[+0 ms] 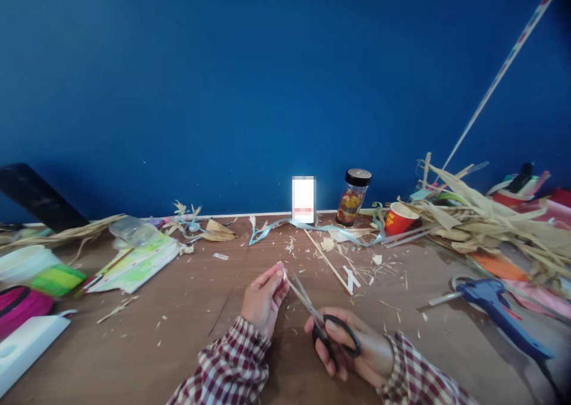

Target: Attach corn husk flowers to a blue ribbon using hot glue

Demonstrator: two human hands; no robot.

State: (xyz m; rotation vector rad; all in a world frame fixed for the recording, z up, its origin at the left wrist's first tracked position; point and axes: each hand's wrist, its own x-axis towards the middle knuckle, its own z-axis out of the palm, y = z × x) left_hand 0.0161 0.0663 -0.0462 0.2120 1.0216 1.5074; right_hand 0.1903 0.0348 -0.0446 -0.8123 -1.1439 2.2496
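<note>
My right hand (352, 348) grips black-handled scissors (321, 319), fingers through the loops, blades pointing up and left. The blade tips meet a tiny pale strip (284, 272) pinched between the fingertips of my left hand (264, 298). Both hands hover just above the brown table (187, 327) near its front edge. Both wrists wear red-and-white checked sleeves. Pale shavings and thin sticks (330, 262) lie scattered just beyond the hands.
A blue glue gun (499, 310) lies at the right, below a heap of dried husks (482, 220). A red paper cup (399, 219), a black-lidded jar (353, 197) and a phone (304, 200) stand by the blue wall. Coloured papers (134, 262) and containers sit left.
</note>
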